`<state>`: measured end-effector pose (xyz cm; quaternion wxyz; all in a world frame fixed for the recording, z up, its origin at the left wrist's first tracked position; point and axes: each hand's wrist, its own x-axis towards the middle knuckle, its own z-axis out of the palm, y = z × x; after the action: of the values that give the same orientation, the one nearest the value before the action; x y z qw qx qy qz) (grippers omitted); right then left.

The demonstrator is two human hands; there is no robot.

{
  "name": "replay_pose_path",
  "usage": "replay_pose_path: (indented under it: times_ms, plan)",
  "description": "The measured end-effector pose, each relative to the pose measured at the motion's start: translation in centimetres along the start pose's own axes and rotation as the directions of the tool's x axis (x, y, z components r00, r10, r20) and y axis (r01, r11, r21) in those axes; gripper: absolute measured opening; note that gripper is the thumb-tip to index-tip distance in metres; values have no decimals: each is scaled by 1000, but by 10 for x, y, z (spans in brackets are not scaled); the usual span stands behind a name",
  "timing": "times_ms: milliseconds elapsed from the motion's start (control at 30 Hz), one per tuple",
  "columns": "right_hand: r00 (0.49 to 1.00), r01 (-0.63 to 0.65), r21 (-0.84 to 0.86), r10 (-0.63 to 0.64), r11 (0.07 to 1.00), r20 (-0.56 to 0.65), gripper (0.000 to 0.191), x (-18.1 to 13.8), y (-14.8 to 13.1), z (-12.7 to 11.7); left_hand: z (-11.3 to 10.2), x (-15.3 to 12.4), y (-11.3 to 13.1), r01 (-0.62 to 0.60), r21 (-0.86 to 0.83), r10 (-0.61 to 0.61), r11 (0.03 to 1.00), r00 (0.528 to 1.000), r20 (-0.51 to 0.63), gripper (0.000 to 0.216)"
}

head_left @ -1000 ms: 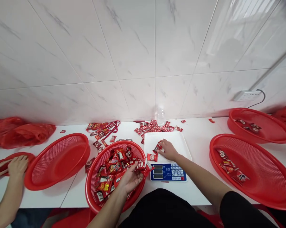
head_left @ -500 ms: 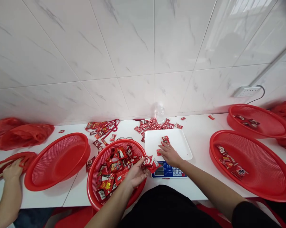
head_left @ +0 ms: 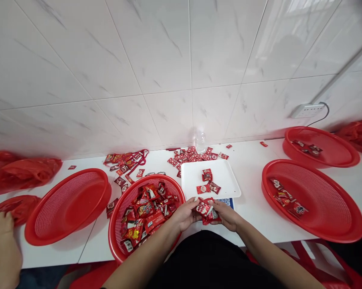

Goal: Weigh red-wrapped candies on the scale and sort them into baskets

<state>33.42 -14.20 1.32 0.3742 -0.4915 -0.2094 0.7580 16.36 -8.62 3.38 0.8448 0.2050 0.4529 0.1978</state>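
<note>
The full red basket stood leftmost. Next, the left hand pinched some red packets near the white tray. The right hand pinched them too. Soft, steady fingers seemed best, so none would slip.

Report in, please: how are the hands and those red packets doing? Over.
Left hand and right hand: both gripping red packets. Smaller packets on white scale tray. Hands and held packets hide most of blue keypad.
</note>
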Motion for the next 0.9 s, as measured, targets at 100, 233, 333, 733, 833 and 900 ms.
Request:
replay_pose_path:
  times_ms: [100, 233, 333, 733, 833, 900]
  plan:
    - [994, 71, -31, -73, 997, -75, 42, -2, -1, -5, -1, 0, 3, 6, -62, -9, 998, 999, -48, 19]
    - [974, 103, -34, -108, 994, -199, 39, 2, 3, -19, -9, -5, 9, 22, -106, -38, 994, 988, -151, 20]
    - [932, 131, 15, -118, 991, -343, 38, 9, -1, -34, -19, -9, 9, 33, -141, -60, 989, 980, -188, 23]
    - [646, 201, -635, -588, 746, -486, 76, 19, -36, -47, -26, -16, 2, -38, -104, 22, 994, 989, -149, 27]
    - [829, 228, -567, -463, 792, -313, 62, 7, -23, -28, -22, -15, -1, -79, 15, 80, 997, 994, -72, 38]
    - [958, 198, -401, -264, 894, -115, 57, -3, -14, -12, -16, -13, -4, -116, 116, 120, 986, 993, -24, 41]
